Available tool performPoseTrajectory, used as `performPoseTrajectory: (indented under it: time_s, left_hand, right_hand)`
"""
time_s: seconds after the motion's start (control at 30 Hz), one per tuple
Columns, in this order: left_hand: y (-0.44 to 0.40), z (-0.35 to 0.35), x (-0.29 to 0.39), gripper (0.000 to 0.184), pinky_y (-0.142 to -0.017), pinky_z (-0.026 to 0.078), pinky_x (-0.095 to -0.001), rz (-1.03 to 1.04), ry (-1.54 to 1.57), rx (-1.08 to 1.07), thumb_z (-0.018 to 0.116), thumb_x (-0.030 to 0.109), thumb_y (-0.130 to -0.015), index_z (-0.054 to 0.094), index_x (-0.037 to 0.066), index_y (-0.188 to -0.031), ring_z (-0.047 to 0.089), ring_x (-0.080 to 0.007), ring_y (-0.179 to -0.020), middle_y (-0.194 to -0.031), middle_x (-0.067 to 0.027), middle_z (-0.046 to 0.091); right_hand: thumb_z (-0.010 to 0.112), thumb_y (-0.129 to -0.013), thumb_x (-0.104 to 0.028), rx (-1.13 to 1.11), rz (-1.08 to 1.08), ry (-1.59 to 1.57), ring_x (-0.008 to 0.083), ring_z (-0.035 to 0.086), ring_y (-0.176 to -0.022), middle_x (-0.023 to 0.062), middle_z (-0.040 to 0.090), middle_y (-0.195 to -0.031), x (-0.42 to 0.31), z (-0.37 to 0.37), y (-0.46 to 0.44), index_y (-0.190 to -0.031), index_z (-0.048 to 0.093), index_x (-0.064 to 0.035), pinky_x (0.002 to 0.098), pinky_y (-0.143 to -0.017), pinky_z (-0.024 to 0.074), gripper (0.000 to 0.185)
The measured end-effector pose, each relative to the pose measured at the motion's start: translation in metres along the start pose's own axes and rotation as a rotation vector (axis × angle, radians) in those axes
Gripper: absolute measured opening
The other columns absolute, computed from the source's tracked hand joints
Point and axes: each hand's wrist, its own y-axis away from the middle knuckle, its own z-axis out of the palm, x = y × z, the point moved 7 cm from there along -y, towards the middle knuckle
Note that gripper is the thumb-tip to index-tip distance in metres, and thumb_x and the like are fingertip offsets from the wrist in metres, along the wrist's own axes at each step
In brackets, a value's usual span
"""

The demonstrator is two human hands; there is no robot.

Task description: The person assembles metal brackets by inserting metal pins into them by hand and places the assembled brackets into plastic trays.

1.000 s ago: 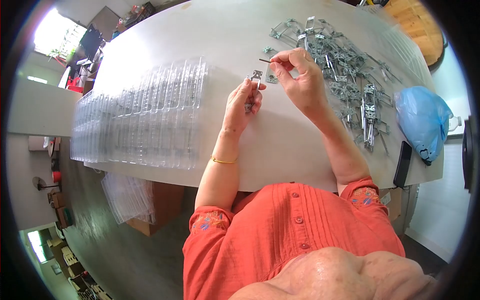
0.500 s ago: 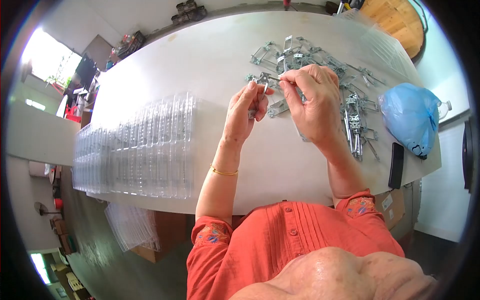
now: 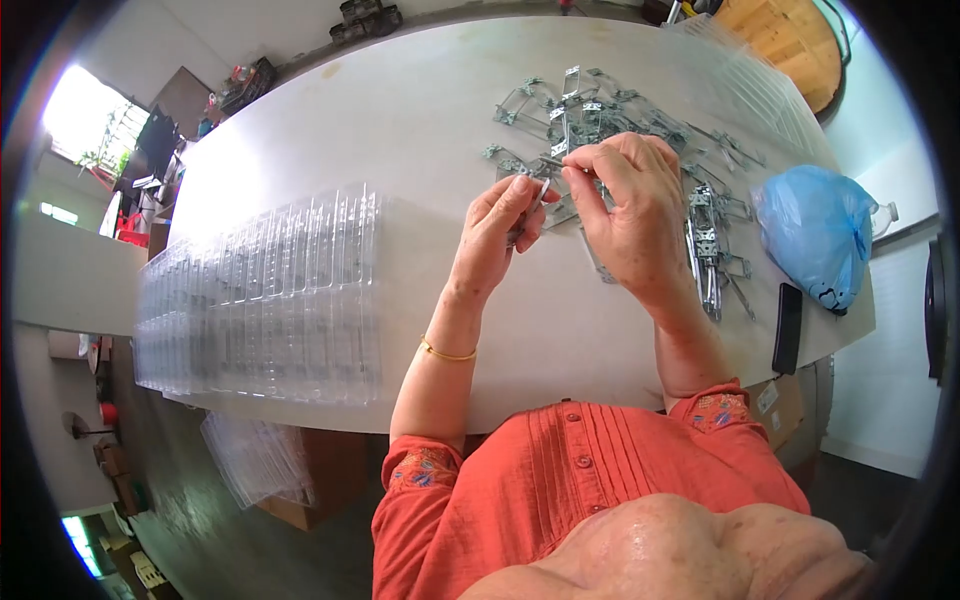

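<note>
My left hand (image 3: 490, 232) is closed around a small metal bracket (image 3: 543, 192), whose shiny edge sticks up past the thumb. Just to its right, my right hand (image 3: 632, 210) pinches thumb against forefinger at the end of a thin metal piece (image 3: 552, 160) that reaches toward the left hand. Whether this piece is joined to the bracket cannot be made out. Beyond both hands spreads a pile of metal brackets with rods (image 3: 575, 110). Beside my right wrist lies a row of similar metal parts (image 3: 706, 240). The right hand covers part of the pile.
Clear plastic trays (image 3: 260, 310) stand in a long row at the table's left. On the right are a blue plastic bag (image 3: 815, 235) and a black phone (image 3: 788, 330). More clear plastic trays (image 3: 765, 90) lie at the far right, and others (image 3: 255, 455) sit below the table edge.
The bracket in my left hand has tilted and sits lower, with the left hand slightly nearer the right. The right hand keeps its pinch. The whole view has shifted a little.
</note>
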Motion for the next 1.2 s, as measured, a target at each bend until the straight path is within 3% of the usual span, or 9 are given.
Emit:
performPoseTrajectory:
  time_s: [0.5,0.7,0.8,0.9,1.2]
  left_hand:
    - [-0.008,0.004,0.007,0.046,-0.055,0.032,-0.0234,0.019,-0.004,-0.009,0.055,0.043,-0.107,0.068,-0.001,-0.105,0.040,-0.0068,-0.061,-0.068,0.0040,0.049]
    - [-0.015,0.006,0.020,0.045,-0.055,0.033,-0.0230,0.080,-0.167,-0.002,0.058,0.044,-0.105,0.070,0.001,-0.101,0.041,-0.0061,-0.062,-0.068,0.0043,0.050]
    - [-0.015,0.007,0.023,0.048,-0.055,0.032,-0.0240,0.098,-0.216,-0.036,0.055,0.040,-0.107,0.067,-0.006,-0.108,0.042,-0.0080,-0.063,-0.071,-0.0001,0.053]
    - [-0.014,0.006,0.020,0.047,-0.055,0.032,-0.0239,0.085,-0.216,-0.034,0.055,0.040,-0.107,0.067,-0.006,-0.107,0.041,-0.0078,-0.063,-0.071,0.0004,0.052]
    - [-0.011,-0.001,0.022,0.042,-0.057,0.037,-0.0238,0.173,-0.293,-0.012,0.064,0.042,-0.104,0.068,0.002,-0.091,0.043,-0.0054,-0.064,-0.068,0.0050,0.049]
  right_hand:
    - [0.077,-0.083,-0.003,-0.004,0.021,-0.002,0.0222,0.063,-0.080,-0.0002,0.061,-0.080,0.003,-0.004,0.001,-0.090,0.068,-0.0125,0.0400,-0.092,0.0444,0.015]
    - [0.077,-0.083,-0.004,0.022,0.025,0.021,0.0225,0.063,-0.081,0.0001,0.061,-0.082,0.005,-0.010,0.000,-0.092,0.067,-0.0128,0.0404,-0.093,0.0446,0.016]
    - [0.077,-0.084,-0.004,0.020,0.028,0.027,0.0221,0.063,-0.081,0.0001,0.061,-0.081,0.005,-0.010,0.000,-0.093,0.067,-0.0128,0.0403,-0.092,0.0445,0.015]
    - [0.076,-0.085,-0.004,-0.004,0.036,0.027,0.0215,0.063,-0.080,0.0000,0.061,-0.082,0.006,-0.009,0.001,-0.093,0.067,-0.0127,0.0400,-0.091,0.0444,0.014]
    - [0.075,-0.088,-0.005,-0.108,0.144,-0.114,0.0206,0.064,-0.078,0.0010,0.064,-0.084,0.010,0.003,0.005,-0.102,0.068,-0.0106,0.0388,-0.091,0.0448,0.017]
